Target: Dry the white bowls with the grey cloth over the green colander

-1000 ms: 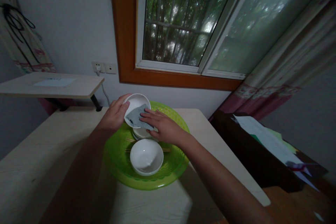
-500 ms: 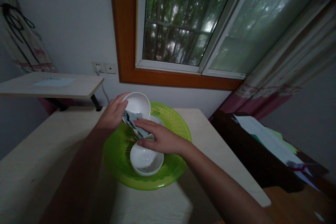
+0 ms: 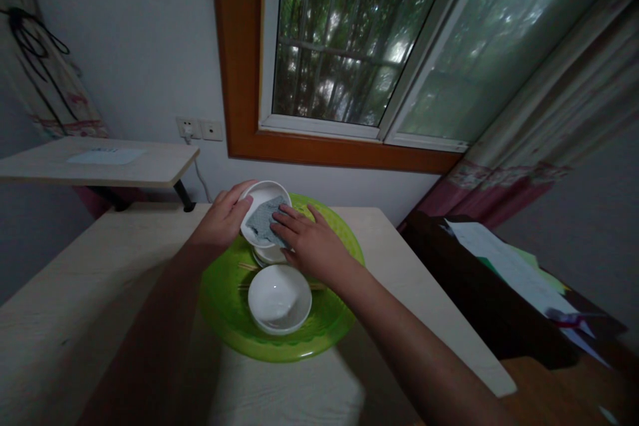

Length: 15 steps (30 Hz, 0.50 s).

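Observation:
My left hand (image 3: pixel 227 216) is closed on the rim of a small white bowl (image 3: pixel 256 194), tilted toward me above a green plastic basin (image 3: pixel 279 350). Inside that bowl lies a grey-green cloth (image 3: pixel 262 218). My right hand (image 3: pixel 312 243) holds the cloth against the bowl's inner wall, fingers bent over its right edge. A second white bowl (image 3: pixel 279 299) sits upright in the near part of the basin. Between the two bowls, more white dishes (image 3: pixel 269 255) show partly, mostly covered by the held bowl and my right hand. Thin chopsticks (image 3: pixel 245 267) lie beside them.
The basin stands on a light wooden table (image 3: pixel 409 306). At the left is a raised shelf (image 3: pixel 164 170) with a paper on it. A window (image 3: pixel 344 46) is behind, and papers (image 3: pixel 504 266) lie on dark furniture at the right.
My right hand has moved up, carrying the cloth from the bowl's lower edge into its inside, where it now spreads out. The held bowl has shifted slightly right and down.

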Tool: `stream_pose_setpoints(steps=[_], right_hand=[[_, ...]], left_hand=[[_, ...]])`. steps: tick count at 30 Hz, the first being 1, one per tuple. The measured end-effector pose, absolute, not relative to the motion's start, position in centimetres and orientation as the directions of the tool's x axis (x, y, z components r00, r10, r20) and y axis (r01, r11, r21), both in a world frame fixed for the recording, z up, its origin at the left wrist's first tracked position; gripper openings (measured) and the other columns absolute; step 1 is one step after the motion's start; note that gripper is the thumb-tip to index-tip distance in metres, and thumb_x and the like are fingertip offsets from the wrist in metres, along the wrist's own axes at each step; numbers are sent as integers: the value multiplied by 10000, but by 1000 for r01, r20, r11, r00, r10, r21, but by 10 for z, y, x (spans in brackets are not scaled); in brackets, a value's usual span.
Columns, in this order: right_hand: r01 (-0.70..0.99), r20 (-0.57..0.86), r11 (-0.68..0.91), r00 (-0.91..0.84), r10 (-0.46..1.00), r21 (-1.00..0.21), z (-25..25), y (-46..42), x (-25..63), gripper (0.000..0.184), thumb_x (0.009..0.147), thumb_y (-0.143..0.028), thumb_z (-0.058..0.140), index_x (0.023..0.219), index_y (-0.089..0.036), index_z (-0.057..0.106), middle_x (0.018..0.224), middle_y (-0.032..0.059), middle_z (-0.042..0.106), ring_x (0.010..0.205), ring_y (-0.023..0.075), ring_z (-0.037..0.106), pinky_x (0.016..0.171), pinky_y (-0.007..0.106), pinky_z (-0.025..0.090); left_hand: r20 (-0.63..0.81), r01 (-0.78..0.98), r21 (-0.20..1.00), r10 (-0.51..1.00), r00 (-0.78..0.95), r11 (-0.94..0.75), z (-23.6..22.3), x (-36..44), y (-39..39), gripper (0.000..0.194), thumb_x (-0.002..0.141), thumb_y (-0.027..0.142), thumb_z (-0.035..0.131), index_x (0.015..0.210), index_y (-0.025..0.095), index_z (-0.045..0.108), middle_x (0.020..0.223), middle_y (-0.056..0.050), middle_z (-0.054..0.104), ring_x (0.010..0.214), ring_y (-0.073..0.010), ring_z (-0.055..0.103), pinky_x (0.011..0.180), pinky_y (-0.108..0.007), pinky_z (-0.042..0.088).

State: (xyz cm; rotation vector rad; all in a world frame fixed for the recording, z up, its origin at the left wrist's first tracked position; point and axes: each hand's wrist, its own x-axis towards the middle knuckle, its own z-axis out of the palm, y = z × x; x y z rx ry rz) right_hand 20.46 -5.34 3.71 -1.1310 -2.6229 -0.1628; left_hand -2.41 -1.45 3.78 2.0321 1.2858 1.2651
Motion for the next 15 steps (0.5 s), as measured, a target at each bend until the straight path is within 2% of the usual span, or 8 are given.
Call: stream_pose_setpoints(steps=[3, 5, 7, 11, 15], right_hand=[[714, 303, 700, -667, 681, -2, 36, -57, 197, 536, 916, -295, 643, 1429, -185, 534, 1550, 118, 487, 1506, 278, 330, 1219, 540, 267], [679, 291, 733, -694, 659, -42, 39, -60, 192, 555, 934, -383, 620, 1436, -165, 533, 1513, 114, 532, 1453, 278, 410, 1180, 473, 347], [650, 283, 756, -713, 641, -77, 44, -62, 187, 536, 949, -455, 588, 1406, -176, 566, 1454, 97, 593, 1365, 278, 502, 1135, 455, 390], [613, 284, 782, -735, 616, -111, 54, -64, 178, 507, 958, -527, 561, 1341, -198, 614, 1397, 90, 635, 1256, 286, 567, 1081, 470, 411], [581, 324, 808, -749, 578, -96, 53, -62, 167, 664, 933, -601, 571, 1430, -162, 524, 1522, 136, 504, 1356, 291, 488, 1160, 470, 350]], left_hand=[[451, 472, 754, 882, 135, -458, 40, -23, -17, 544, 989, 453, 368, 1436, 201, 548, 1477, -89, 559, 1352, -272, 497, 1183, -449, 368], [445, 464, 763, 886, 125, -449, 42, -24, -18, 539, 987, 445, 365, 1425, 194, 556, 1477, -88, 560, 1354, -274, 498, 1180, -444, 374], [445, 463, 768, 888, 113, -443, 42, -24, -19, 541, 983, 443, 363, 1420, 191, 560, 1471, -88, 566, 1344, -281, 506, 1172, -450, 384], [437, 450, 780, 893, 105, -434, 40, -25, -16, 546, 983, 462, 357, 1420, 202, 556, 1466, -78, 571, 1339, -283, 515, 1160, -442, 402], [402, 381, 829, 910, 103, -409, 38, -24, -12, 541, 982, 486, 360, 1395, 204, 566, 1411, -83, 611, 1301, -276, 552, 1147, -430, 421]])
